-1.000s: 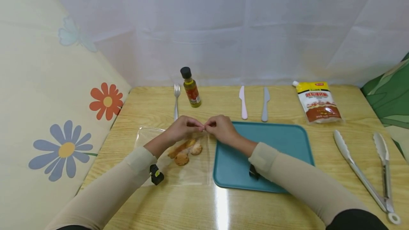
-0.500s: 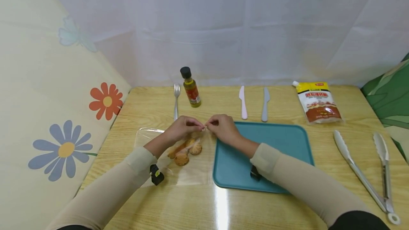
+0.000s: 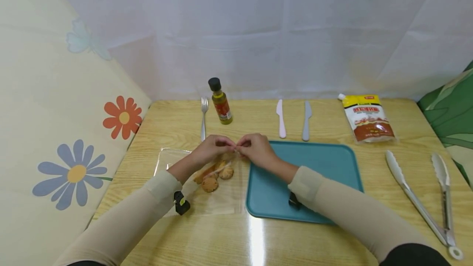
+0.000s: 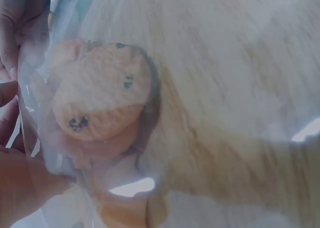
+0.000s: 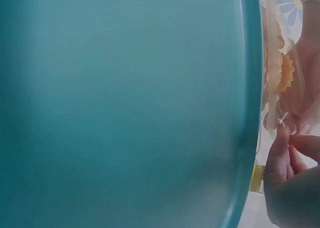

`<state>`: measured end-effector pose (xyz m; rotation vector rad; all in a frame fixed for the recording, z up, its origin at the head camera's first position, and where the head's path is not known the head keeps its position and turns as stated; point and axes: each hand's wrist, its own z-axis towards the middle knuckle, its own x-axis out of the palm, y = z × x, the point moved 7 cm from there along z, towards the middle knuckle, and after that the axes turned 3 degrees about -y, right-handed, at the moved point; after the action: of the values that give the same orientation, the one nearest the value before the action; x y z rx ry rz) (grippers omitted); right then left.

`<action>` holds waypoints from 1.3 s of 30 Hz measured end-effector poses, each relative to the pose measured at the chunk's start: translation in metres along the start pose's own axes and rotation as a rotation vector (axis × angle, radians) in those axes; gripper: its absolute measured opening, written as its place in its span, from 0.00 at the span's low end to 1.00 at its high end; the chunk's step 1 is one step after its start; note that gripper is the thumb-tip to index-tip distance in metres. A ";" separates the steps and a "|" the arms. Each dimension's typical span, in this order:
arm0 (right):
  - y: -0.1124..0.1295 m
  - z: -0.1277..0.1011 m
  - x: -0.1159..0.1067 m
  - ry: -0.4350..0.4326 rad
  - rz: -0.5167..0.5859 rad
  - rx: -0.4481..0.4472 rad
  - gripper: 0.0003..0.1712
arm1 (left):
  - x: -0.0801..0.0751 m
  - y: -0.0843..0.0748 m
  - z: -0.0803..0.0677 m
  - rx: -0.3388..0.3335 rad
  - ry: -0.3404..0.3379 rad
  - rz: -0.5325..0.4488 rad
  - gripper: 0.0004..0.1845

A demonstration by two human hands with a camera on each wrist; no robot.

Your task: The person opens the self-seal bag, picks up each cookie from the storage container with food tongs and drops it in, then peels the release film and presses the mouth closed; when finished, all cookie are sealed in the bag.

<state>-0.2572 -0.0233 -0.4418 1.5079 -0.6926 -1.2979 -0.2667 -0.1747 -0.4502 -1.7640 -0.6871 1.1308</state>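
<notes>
A clear plastic bag (image 3: 225,205) lies flat on the table, left of the teal tray (image 3: 306,180). Inside it are several round cookies (image 3: 210,184) and a long brown piece (image 3: 204,173) of food. My left hand (image 3: 211,149) pinches the bag's upper right edge between thumb and fingers. From the other side my right hand (image 3: 258,151) pinches the same edge, its fingertips meeting those of the left. In the left wrist view a dark-flecked cookie (image 4: 102,95) shows through the film. The right wrist view has the right hand (image 5: 292,188) beside the tray rim.
Behind the hands stand a fork (image 3: 203,120) lying flat and a black-capped bottle (image 3: 222,106). Two knives, one pink (image 3: 281,119) and one grey (image 3: 307,121), lie behind the tray. A spouted pouch (image 3: 368,119) and metal tongs (image 3: 417,204) are at the right.
Both hands stay at the bag's edge. Their fingertips were slightly apart half a second ago and are together now. The bag's film has shifted a little.
</notes>
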 end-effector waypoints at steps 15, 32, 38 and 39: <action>0.006 0.002 0.000 -0.007 -0.056 -0.033 0.04 | 0.003 -0.004 -0.001 0.032 0.023 -0.028 0.07; -0.001 0.005 -0.001 0.031 0.046 0.006 0.04 | 0.003 0.002 0.001 0.021 0.041 -0.098 0.06; 0.000 0.003 0.002 0.062 0.024 -0.003 0.04 | 0.004 0.000 0.000 0.019 0.038 -0.090 0.07; 0.000 0.003 0.002 0.062 0.014 -0.009 0.04 | 0.004 -0.001 0.000 0.021 0.039 -0.085 0.07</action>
<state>-0.2591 -0.0263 -0.4423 1.5271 -0.6560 -1.2373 -0.2648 -0.1712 -0.4512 -1.7186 -0.7179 1.0396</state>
